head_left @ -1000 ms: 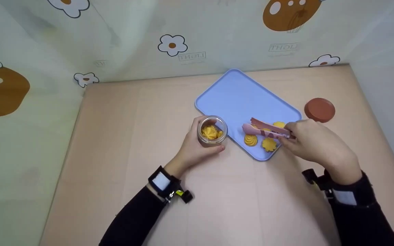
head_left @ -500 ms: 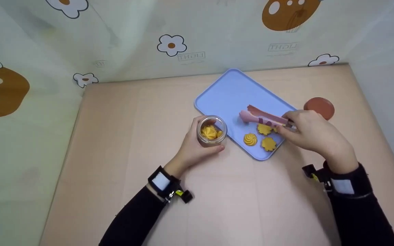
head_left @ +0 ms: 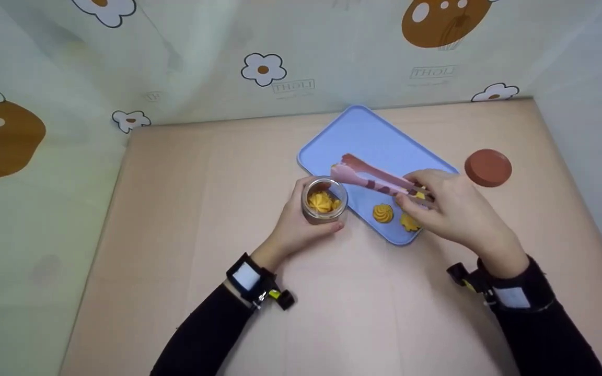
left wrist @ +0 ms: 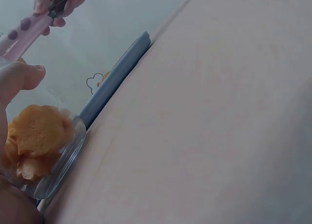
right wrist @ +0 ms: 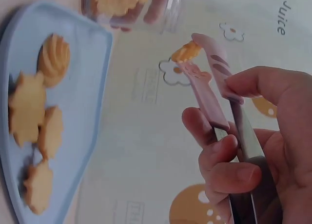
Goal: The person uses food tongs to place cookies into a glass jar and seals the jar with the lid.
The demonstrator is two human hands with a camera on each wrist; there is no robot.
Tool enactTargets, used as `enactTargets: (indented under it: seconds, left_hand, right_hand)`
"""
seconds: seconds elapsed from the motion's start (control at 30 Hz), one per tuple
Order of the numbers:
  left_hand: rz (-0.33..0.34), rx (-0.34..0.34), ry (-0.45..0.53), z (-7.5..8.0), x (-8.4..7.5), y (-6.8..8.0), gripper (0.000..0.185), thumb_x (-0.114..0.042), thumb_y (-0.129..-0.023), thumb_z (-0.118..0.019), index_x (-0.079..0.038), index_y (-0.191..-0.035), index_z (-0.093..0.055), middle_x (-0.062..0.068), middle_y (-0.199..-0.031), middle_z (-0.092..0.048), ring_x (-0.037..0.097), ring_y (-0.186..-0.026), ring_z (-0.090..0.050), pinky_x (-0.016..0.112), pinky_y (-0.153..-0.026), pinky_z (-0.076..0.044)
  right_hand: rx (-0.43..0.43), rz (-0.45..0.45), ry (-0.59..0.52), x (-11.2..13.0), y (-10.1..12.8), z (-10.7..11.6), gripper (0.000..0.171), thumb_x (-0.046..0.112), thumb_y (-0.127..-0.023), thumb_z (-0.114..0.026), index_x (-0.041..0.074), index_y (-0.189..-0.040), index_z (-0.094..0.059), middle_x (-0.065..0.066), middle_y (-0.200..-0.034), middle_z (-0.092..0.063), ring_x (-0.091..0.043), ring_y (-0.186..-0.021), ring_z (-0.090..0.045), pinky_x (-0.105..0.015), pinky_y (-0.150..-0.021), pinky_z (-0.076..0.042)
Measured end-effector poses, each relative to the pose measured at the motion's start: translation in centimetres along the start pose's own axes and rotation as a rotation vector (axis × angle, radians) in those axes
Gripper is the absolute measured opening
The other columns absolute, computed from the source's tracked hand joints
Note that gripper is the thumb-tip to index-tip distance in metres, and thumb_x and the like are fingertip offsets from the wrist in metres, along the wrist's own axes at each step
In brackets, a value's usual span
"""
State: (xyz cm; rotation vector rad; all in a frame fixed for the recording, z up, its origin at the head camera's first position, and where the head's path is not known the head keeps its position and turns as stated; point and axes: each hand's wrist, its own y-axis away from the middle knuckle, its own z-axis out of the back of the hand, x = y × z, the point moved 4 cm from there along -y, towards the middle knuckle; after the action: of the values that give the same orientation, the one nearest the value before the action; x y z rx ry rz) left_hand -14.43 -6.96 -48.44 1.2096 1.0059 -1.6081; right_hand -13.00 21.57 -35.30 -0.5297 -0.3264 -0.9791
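My left hand (head_left: 293, 219) grips a clear glass jar (head_left: 344, 208) at the tray's near left edge. Yellow swirled cookies (left wrist: 41, 133) lie inside it. In my right hand (head_left: 452, 206) are pink-tipped tongs (head_left: 379, 184) with metal arms, fingers and thumb wrapped round the arms. Between the tongs' tips is a cookie (right wrist: 186, 52), plain in the right wrist view and mostly hidden by the tips in the head view. The tips hang just beyond the jar's mouth, over the blue tray (head_left: 361, 136). Several more cookies (right wrist: 27, 109) lie on the tray's near end, partly behind my right hand.
A round reddish-brown lid (head_left: 488, 167) lies on the table (head_left: 191, 209), right of the tray. Behind the table hangs a pale curtain (head_left: 191, 68) printed with flowers. Another pale wall (head_left: 593, 130) stands on the right side.
My right hand has lifted the tongs from the tray's cookies and carried them leftward to the jar, a cookie now between their tips. My left hand and the jar have stayed still.
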Motion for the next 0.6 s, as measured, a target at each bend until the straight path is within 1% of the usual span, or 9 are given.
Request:
enactTargets:
  seconds: [0.1, 0.23, 0.33, 0.47, 0.6]
  left_hand:
    - [0.013, 0.004, -0.001, 0.0, 0.0, 0.1, 0.095, -0.028, -0.079, -0.100, -0.020, -0.154, -0.042, -0.003, -0.152, -0.056, 0.015, -0.141, -0.054, 0.045, -0.123, -0.040]
    - [0.030, 0.004, -0.004, 0.1, 0.0, 0.1, 0.096, -0.029, -0.080, -0.100, -0.020, -0.155, -0.042, -0.002, -0.153, -0.055, 0.016, -0.141, -0.054, 0.047, -0.123, -0.040]
    - [0.035, 0.006, -0.003, 0.1, 0.0, 0.2, 0.096, -0.028, -0.080, -0.099, -0.020, -0.156, -0.041, -0.001, -0.153, -0.055, 0.017, -0.140, -0.054, 0.047, -0.123, -0.040]
    - [0.038, 0.012, 0.002, 0.1, 0.1, 0.3, 0.098, -0.026, -0.080, -0.099, -0.019, -0.157, -0.040, 0.001, -0.152, -0.056, 0.019, -0.139, -0.056, 0.048, -0.121, -0.042]
    - [0.032, 0.010, 0.011, 0.0, 0.1, 0.2, 0.098, -0.025, -0.079, -0.100, -0.019, -0.157, -0.040, 0.001, -0.150, -0.058, 0.018, -0.135, -0.058, 0.046, -0.119, -0.044]
  right_hand:
    - [0.018, 0.007, -0.022, 0.7, 0.0, -0.7, 0.026, 0.023, -0.098, -0.077, 0.000, -0.111, -0.076, -0.005, -0.089, -0.071, -0.011, -0.069, -0.056, -0.029, -0.057, -0.049]
    - [0.017, 0.004, -0.031, 1.1, -0.1, -1.4, 0.027, 0.023, -0.098, -0.077, 0.000, -0.112, -0.076, -0.005, -0.090, -0.072, -0.013, -0.069, -0.056, -0.028, -0.057, -0.048]
    - [0.014, 0.013, -0.025, 1.4, 0.0, -1.7, 0.027, 0.023, -0.098, -0.078, 0.000, -0.111, -0.076, -0.007, -0.092, -0.073, -0.015, -0.070, -0.058, -0.031, -0.058, -0.050]
    - [0.041, 0.023, -0.016, 1.8, 0.1, -2.0, 0.028, 0.025, -0.098, -0.077, 0.001, -0.112, -0.075, -0.008, -0.097, -0.075, -0.016, -0.074, -0.062, -0.035, -0.062, -0.055]
    - [0.060, 0.036, 0.005, 2.2, 0.2, -2.4, 0.030, 0.028, -0.099, -0.079, 0.001, -0.113, -0.075, -0.008, -0.098, -0.076, -0.017, -0.074, -0.062, -0.036, -0.063, -0.055]
